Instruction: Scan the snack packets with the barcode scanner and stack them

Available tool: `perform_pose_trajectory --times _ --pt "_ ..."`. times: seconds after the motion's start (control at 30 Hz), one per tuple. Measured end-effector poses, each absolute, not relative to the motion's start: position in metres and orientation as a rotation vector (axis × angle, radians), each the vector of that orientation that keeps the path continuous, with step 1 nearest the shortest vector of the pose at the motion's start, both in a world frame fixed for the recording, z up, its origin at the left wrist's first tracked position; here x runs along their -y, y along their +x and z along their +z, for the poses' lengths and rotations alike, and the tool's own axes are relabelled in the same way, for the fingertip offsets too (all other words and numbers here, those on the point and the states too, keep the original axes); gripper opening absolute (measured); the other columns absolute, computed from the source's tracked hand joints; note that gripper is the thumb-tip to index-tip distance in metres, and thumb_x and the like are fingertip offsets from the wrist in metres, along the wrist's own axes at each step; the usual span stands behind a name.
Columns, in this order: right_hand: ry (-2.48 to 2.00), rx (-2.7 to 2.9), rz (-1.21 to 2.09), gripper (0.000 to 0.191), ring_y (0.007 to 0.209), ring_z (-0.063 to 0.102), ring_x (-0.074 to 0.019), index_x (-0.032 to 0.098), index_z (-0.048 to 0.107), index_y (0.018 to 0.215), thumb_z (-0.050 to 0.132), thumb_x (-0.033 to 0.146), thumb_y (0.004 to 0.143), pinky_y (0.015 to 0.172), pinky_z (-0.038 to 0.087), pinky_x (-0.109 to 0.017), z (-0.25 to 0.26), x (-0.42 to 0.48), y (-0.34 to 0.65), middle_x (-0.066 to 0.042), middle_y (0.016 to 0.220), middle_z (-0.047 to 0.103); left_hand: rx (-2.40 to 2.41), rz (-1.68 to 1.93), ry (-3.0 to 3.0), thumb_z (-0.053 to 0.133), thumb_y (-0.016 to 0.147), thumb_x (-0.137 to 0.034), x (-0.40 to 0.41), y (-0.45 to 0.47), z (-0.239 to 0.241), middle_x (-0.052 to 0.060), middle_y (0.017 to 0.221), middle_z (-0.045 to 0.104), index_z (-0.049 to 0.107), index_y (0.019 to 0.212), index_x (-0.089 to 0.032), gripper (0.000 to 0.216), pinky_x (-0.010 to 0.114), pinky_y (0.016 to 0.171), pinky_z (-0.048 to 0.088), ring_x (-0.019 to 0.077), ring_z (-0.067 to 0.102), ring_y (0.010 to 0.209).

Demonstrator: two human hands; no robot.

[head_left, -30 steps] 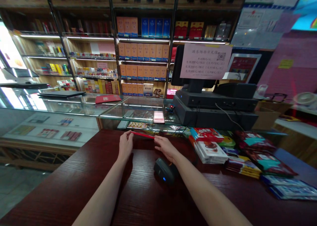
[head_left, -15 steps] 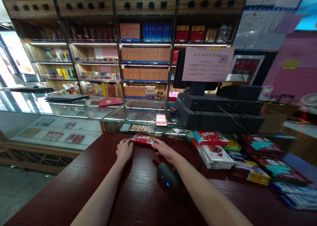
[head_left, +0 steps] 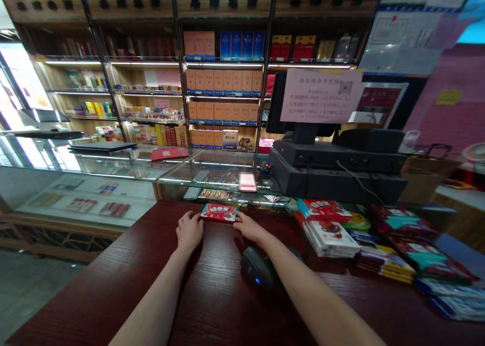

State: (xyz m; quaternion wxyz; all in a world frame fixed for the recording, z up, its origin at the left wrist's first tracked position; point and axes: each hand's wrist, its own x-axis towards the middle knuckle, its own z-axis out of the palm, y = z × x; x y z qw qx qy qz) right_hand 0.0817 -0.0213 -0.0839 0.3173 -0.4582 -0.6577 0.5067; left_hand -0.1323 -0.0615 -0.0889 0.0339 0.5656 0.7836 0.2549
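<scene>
A red snack packet with light-blue ends and white lettering is at the far edge of the dark wooden counter, its printed face toward me. My left hand has its fingertips on the packet's left end, with the other fingers loosely bent. At the right end, my right hand pinches the packet's edge between thumb and fingers. A black handheld barcode scanner, its small blue light lit, lies beside my right forearm. Whether the packet rests fully on the wood, I cannot tell.
Right of my arm are stacked red and white snack packets, yellow-purple packets, brown-teal bags and blue packets. A cash-register terminal stands behind them. Beyond the counter's far edge is a glass display case.
The packet's face has turned a little more toward me, so its lettering shows more clearly. Both hands stay at its ends, nearly unmoved. The view has shifted slightly.
</scene>
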Motion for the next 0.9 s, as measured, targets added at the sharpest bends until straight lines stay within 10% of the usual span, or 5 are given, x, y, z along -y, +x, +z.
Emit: perform_pose_trajectory --times 0.9 --pt "-1.315 1.684 1.097 0.055 0.102 0.069 -0.0216 0.018 0.055 0.139 0.055 0.015 0.084 0.079 0.055 -0.031 -0.072 0.041 0.113 -0.013 0.128 0.067 -2.429 0.838 1.851 0.041 0.095 -0.03 0.071 -0.12 -0.079 0.015 0.145 0.05 0.063 0.131 -0.019 0.043 0.049 0.101 0.046 0.0336 0.046 0.131"
